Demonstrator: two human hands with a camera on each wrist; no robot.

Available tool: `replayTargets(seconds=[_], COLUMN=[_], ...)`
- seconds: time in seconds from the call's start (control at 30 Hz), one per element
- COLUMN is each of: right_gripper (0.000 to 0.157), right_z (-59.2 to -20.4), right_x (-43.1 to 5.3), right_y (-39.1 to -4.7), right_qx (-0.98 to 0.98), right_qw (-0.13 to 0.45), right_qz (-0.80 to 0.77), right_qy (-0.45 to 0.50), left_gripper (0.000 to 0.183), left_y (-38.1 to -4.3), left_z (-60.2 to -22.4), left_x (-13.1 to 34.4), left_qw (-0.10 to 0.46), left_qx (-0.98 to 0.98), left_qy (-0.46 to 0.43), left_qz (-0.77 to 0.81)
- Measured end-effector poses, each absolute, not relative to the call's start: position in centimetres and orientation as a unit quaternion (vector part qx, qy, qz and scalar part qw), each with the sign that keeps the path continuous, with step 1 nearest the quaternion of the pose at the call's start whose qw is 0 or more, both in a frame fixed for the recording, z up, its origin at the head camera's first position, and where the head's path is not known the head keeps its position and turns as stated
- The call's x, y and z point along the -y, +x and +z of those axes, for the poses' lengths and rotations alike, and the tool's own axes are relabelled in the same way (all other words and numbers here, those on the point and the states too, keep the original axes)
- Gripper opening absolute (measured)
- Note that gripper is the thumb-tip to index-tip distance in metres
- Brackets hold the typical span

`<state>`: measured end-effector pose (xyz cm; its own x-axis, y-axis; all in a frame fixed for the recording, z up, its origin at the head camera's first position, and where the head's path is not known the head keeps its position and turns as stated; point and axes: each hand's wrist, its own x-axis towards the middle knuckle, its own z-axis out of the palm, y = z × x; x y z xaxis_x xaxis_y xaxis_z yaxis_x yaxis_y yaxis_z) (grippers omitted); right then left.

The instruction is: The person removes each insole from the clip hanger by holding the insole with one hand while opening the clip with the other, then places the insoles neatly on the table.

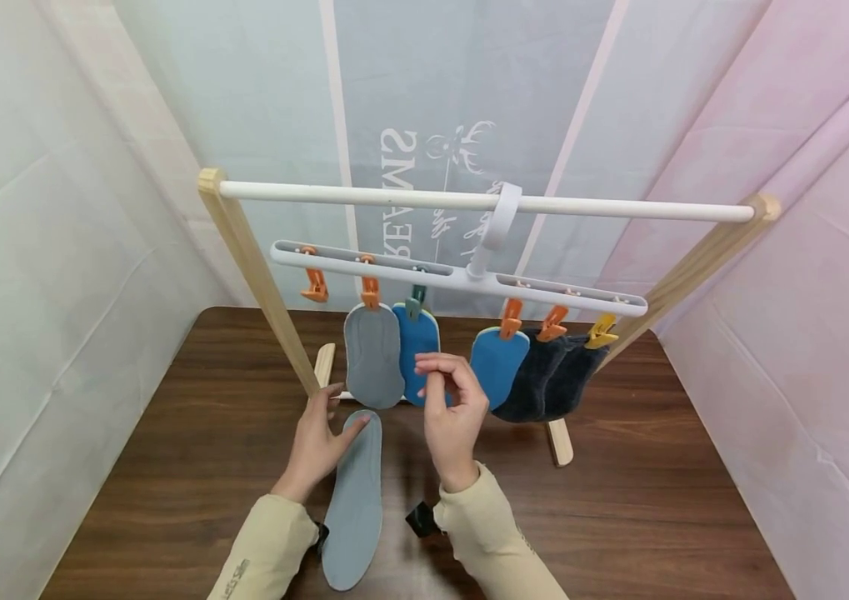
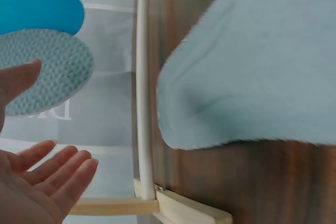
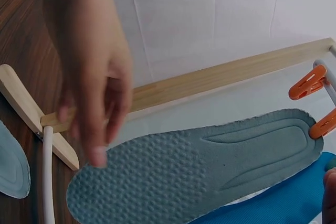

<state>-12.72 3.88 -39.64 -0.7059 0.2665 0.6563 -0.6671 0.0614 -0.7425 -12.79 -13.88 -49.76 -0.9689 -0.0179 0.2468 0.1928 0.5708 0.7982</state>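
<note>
My left hand point(image 1: 319, 446) has its fingers relaxed and apart, holding nothing. In the head view its thumb overlaps the tip of a loose grey insole point(image 1: 355, 508) lying on the table. Another grey insole point(image 3: 152, 169), dimpled on one side, hangs from an orange clip point(image 1: 369, 287) just beyond that hand. My right hand point(image 1: 456, 412), fingers loosely bent and nothing visible between them, is before a blue insole point(image 1: 418, 333) in a green clip point(image 1: 414, 304). Only a fingertip of it shows at the right wrist view's edge.
A white clip hanger point(image 1: 394, 271) hangs on the white rod point(image 1: 394, 197) of a wooden stand. Right of the hook hang a blue insole point(image 1: 497, 367) and dark fuzzy insoles point(image 1: 536, 383) in orange and yellow clips. The leftmost orange clip point(image 1: 315, 283) holds nothing.
</note>
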Motion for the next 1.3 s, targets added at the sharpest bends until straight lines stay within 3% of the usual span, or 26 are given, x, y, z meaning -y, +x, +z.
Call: replayTargets(seconds=[0.5, 0.87, 1.3], right_gripper=[0.021, 0.021, 0.025], right_z=[-39.9, -39.8, -37.7], right_x=[-3.8, -3.7, -3.4], right_y=[-12.7, -12.6, -12.8], right_qx=[0.643, 0.645, 0.706], right_qw=[0.341, 0.341, 0.345], right_qz=[0.668, 0.666, 0.571], right_qy=[0.155, 0.155, 0.239], left_gripper=[0.053, 0.025, 0.019], left_y=[-15.5, -15.1, -13.6], left_z=[-48.0, -47.2, -47.2], left_x=[12.7, 12.0, 11.7], left_qw=[0.095, 0.144, 0.148], left_qx=[0.837, 0.824, 0.826], left_qy=[-0.088, -0.069, -0.073], left_qz=[-0.531, -0.543, -0.539])
